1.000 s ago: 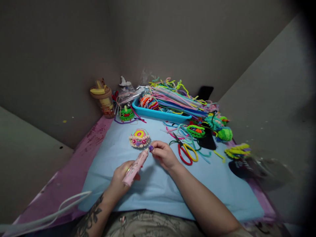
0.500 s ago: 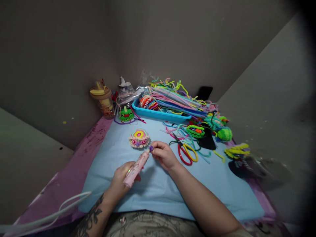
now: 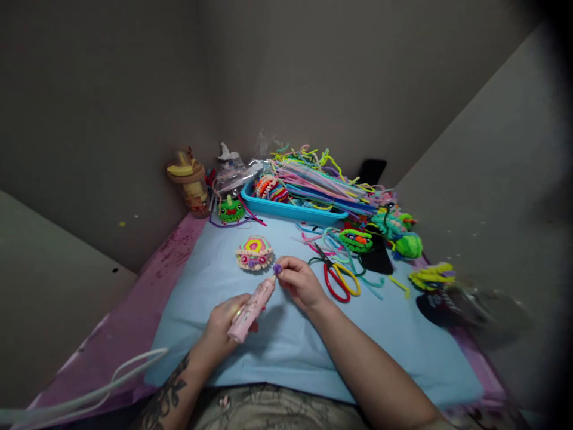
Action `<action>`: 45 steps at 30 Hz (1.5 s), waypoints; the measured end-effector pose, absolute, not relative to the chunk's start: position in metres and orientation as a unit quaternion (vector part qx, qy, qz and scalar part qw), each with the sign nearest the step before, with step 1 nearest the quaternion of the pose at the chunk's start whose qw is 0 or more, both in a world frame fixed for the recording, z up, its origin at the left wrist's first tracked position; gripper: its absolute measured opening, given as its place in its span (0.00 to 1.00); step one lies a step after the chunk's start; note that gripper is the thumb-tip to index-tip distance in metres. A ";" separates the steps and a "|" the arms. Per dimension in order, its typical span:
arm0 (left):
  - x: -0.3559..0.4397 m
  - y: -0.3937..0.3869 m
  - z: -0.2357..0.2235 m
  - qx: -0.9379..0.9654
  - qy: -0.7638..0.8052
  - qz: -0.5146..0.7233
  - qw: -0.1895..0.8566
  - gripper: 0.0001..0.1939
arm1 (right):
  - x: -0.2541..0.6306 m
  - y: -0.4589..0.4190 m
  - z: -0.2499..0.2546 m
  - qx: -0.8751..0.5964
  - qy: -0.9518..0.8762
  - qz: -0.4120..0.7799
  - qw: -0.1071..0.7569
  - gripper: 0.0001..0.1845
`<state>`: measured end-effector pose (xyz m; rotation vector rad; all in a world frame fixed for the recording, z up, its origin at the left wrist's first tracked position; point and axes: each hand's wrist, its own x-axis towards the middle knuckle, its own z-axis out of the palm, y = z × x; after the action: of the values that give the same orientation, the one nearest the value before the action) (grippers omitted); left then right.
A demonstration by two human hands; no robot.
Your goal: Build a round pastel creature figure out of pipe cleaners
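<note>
My left hand (image 3: 228, 319) is wrapped round a pink glue gun (image 3: 253, 309), whose pale nozzle points up and to the right. That nozzle meets, or nearly meets, a small purple fuzzy piece (image 3: 277, 269). My right hand (image 3: 301, 283) pinches this piece between thumb and fingertips. Just beyond the nozzle lies a round pipe-cleaner face (image 3: 254, 254) with a pink and yellow top, a cream rim and two pink eyes. To the right of my right hand rest scissors (image 3: 339, 276) with one red and one yellow handle, blades parted.
A blue tray (image 3: 290, 209) heaped with pipe cleaners (image 3: 317, 179) stands at the back. Left of it are a green pipe-cleaner face (image 3: 231, 209) and a lidded cup (image 3: 190, 185). More pipe-cleaner pieces (image 3: 356, 240) lie right. A white cable (image 3: 102, 382) crosses the lower left.
Both hands keep their grip on the glue gun and purple piece. The nozzle stays at the piece. The whole view has shifted slightly.
</note>
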<state>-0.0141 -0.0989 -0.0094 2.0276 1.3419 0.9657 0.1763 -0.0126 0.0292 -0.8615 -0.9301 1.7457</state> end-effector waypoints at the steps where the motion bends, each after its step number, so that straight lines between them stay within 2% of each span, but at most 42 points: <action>1: -0.014 -0.100 -0.010 0.750 0.492 0.360 0.256 0.17 | 0.176 -0.013 0.030 -0.354 -0.380 0.712 0.473 0.03; 6: -0.030 -0.103 -0.013 0.710 0.530 0.407 0.221 0.27 | 0.177 -0.012 0.028 -0.374 -0.395 0.697 0.468 0.05; 9: -0.057 -0.094 -0.008 0.674 0.591 0.427 0.120 0.33 | 0.176 -0.011 0.023 -0.411 -0.467 0.630 0.465 0.05; 12: -0.088 -0.078 0.000 0.620 0.688 0.375 0.047 0.25 | 0.171 -0.010 0.017 -0.443 -0.598 0.474 0.471 0.05; 16: -0.112 -0.062 0.007 0.600 0.769 0.220 -0.001 0.24 | 0.160 -0.012 0.010 -0.452 -0.713 0.299 0.444 0.08; 22: -0.110 -0.062 0.016 0.579 0.804 0.107 -0.084 0.24 | 0.147 -0.014 0.005 -0.490 -0.755 0.179 0.397 0.07; 26: -0.093 -0.066 0.025 0.555 0.809 0.143 -0.130 0.25 | 0.143 -0.015 0.002 -0.501 -0.767 0.127 0.380 0.08; 28: -0.078 -0.066 0.030 0.587 0.773 0.215 -0.108 0.19 | 0.142 -0.015 0.001 -0.503 -0.773 0.111 0.371 0.07; 32: -0.043 -0.054 0.035 0.711 0.621 0.325 0.051 0.11 | 0.140 -0.015 0.001 -0.515 -0.776 0.091 0.353 0.07; 40: -0.016 -0.014 0.011 0.746 0.503 0.390 0.195 0.32 | 0.138 -0.015 0.002 -0.514 -0.777 0.089 0.352 0.06; 45: -0.014 -0.010 -0.005 0.703 0.513 0.421 0.254 0.31 | 0.138 -0.014 0.002 -0.517 -0.775 0.096 0.351 0.06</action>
<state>-0.0144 -0.0098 -0.0051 1.9115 1.3943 1.1443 0.1381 -0.0136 0.0019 -1.3381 -2.0061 0.2489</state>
